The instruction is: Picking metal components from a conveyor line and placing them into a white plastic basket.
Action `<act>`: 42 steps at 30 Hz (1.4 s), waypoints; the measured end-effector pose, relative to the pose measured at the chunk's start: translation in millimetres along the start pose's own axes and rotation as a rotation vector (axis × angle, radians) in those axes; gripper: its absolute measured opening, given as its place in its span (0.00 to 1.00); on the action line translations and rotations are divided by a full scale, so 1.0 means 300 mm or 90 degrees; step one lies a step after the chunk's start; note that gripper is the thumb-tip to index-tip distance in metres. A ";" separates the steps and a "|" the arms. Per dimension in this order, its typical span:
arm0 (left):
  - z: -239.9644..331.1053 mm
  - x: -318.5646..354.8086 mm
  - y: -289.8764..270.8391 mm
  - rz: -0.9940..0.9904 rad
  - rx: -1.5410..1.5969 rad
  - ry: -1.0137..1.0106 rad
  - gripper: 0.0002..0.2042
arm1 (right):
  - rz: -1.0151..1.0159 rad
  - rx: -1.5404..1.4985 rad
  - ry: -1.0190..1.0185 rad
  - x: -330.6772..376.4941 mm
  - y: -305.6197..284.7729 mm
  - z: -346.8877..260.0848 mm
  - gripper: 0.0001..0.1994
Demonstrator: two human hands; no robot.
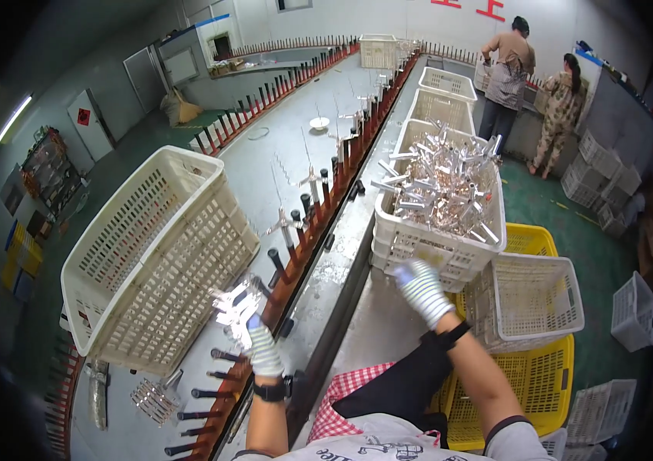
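The left hand (pixel 263 349), in a striped glove, grips a bunch of shiny metal parts (pixel 236 307) and holds them up just beside the row of pegs (pixel 296 230) that runs along the conveyor. The bunch hangs close to the open mouth of a tilted white crate (pixel 150 261), which rests on the grey belt (pixel 265 177) at the near end of the conveyor. A few more metal parts stand on pegs farther along the row, and one small cluster (pixel 154 399) lies on the belt below the crate.

The right hand (pixel 421 288), gloved the same way, reaches toward the near wall of a full crate (pixel 434 246) on the counter (pixel 372 307) at the right edge of the conveyor. Its fingers are curled; I cannot tell whether they hold anything. That crate is heaped with silvery and copper-coloured tube parts (pixel 442 180). Behind it, two more white crates (pixel 442 104) stand in line along the counter's far end.

Just beside the right forearm an empty white basket (pixel 526 300) sits on a yellow crate (pixel 530 384). Spare white baskets (pixel 634 311) lie on the green floor (pixel 572 230). At the far corner two people (pixel 534 84) stand with their backs turned.
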State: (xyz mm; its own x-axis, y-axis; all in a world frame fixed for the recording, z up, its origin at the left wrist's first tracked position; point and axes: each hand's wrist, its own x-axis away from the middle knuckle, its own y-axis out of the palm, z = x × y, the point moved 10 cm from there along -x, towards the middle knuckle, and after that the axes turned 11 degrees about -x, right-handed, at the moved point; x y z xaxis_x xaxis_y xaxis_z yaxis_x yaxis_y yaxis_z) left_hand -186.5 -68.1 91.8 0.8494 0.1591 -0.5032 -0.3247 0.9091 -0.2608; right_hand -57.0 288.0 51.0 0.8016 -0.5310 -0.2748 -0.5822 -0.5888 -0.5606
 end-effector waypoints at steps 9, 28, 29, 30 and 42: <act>0.133 0.016 -0.156 -0.123 0.135 0.004 0.14 | -0.125 -0.539 0.018 -0.151 0.700 -0.459 0.17; -0.002 -0.005 -0.021 -0.109 0.438 -0.282 0.19 | 0.179 -0.700 -0.077 -0.248 0.362 -0.469 0.11; -0.017 0.001 -0.019 -0.152 0.477 -0.310 0.19 | 0.204 -0.805 -0.015 -0.245 0.324 -0.428 0.11; -0.004 0.010 0.005 -0.156 0.480 -0.313 0.19 | 0.240 -1.098 0.098 -0.284 0.376 -0.279 0.10; -0.255 0.086 0.067 -0.157 0.670 -0.533 0.24 | 0.074 -0.370 -0.228 -0.529 0.478 -0.357 0.15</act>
State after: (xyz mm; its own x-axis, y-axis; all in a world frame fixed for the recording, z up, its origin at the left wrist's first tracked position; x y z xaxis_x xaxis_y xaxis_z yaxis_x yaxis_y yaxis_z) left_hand -203.0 -75.0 10.7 0.9561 -0.2063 0.2080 0.0172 0.7483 0.6632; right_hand -282.2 222.5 98.0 0.6670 -0.4345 -0.6052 -0.5650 -0.8245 -0.0307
